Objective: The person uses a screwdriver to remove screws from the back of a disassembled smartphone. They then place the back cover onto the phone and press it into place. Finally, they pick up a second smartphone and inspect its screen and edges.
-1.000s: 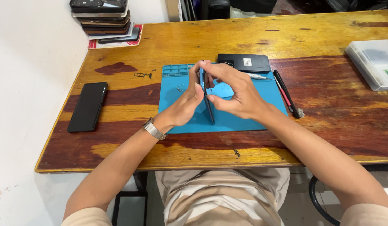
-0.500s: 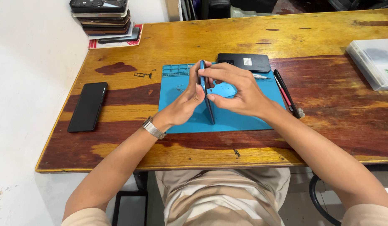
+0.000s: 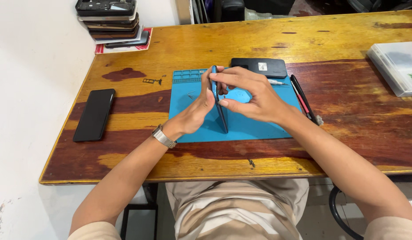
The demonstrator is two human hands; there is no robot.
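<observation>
A blue smartphone (image 3: pixel 221 116) stands on its edge over the blue work mat (image 3: pixel 188 95), seen edge-on. My left hand (image 3: pixel 192 113) presses against its left face, with a metal watch on the wrist. My right hand (image 3: pixel 250 95) grips it from the right, thumb and fingertips pinching near the upper edge. Tiny screws and a thin tool lie on the mat to the left of my hands.
A black phone (image 3: pixel 94 114) lies at the table's left edge. A stack of phones (image 3: pixel 109 18) sits at the back left corner. A black device (image 3: pixel 259 67) lies behind the mat, pens (image 3: pixel 302 98) to its right, a clear plastic box (image 3: pixel 396 66) far right.
Both hands have kept hold of the upright phone; my right fingers have shifted slightly along its top edge. Nothing else moved.
</observation>
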